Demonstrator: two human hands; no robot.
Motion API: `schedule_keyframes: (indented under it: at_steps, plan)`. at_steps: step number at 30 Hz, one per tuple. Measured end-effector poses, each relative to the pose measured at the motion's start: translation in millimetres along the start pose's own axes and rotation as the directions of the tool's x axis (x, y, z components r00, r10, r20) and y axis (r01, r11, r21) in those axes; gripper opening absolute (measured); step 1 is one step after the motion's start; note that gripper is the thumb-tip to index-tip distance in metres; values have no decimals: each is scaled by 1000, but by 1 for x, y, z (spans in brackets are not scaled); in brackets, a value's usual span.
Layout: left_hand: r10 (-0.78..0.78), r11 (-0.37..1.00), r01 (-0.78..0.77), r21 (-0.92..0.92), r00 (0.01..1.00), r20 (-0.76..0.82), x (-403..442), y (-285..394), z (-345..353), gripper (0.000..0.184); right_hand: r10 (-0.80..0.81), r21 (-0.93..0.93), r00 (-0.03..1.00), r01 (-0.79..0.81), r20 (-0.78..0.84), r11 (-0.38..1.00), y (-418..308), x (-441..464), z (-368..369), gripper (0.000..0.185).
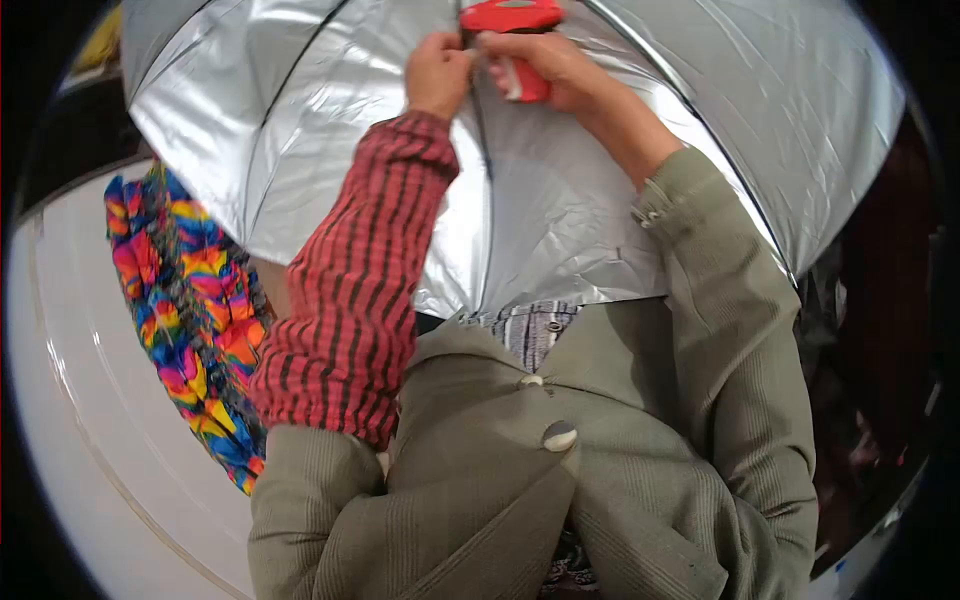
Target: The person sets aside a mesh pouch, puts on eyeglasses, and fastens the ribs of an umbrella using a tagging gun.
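A silver-lined umbrella (560, 210) lies spread open over my lap, its dark ribs showing on the side facing me. Near the top of the view my right hand (565, 72) is wrapped around a red hand tool (512, 16) with a pale part on its handle; its exact kind does not show. Just left of the tool, my left hand (438, 78) is closed at the middle rib, fingertips together. What it pinches, if anything, is hidden. Both hands are close together over the silver fabric.
Bundles of rainbow-coloured folded fabric (190, 320) lie on a white surface (90, 400) to the left. A red-and-black striped sleeve cover (350, 270) is on my left forearm. Dark material (870, 370) is at the right, and something yellow (98, 42) at the upper left.
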State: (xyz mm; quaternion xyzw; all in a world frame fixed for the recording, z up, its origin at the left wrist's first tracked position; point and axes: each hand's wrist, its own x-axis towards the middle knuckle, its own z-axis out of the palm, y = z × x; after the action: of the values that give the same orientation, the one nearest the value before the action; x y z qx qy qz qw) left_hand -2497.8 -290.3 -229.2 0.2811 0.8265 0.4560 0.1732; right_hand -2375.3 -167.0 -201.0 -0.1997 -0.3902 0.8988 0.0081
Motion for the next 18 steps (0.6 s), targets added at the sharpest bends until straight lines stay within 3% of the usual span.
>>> schedule_keyframes:
  at_steps: [5, 8, 10, 13, 16, 18]
  plan:
    - [57, 962, -14, 274, 987, -149, -13, 21, 2, 23, 9, -44, 1000, -10, -11, 999, 4, -5, 5, 20]
    - [-49, 958, 114, 264, 969, -243, -24, 40, 3, 22, 69, -24, 997, -68, 24, 997, -3, -9, 7, 31]
    - [-97, 958, 172, 231, 948, -302, -24, 46, -6, 21, 96, 97, 995, -97, 16, 990, -10, -22, 16, 39]
    - [-211, 934, 272, 232, 943, -256, -24, 48, -19, 26, 187, 101, 982, -189, 32, 977, -14, -55, -1, 40]
    - [30, 932, 75, 355, 959, -281, -40, 48, -41, 31, 299, -94, 950, -291, 88, 952, -2, -132, 14, 45]
    - [176, 896, -10, 443, 925, -336, -39, 30, -78, 35, 419, -100, 906, -413, 56, 905, 8, -182, 39, 47]
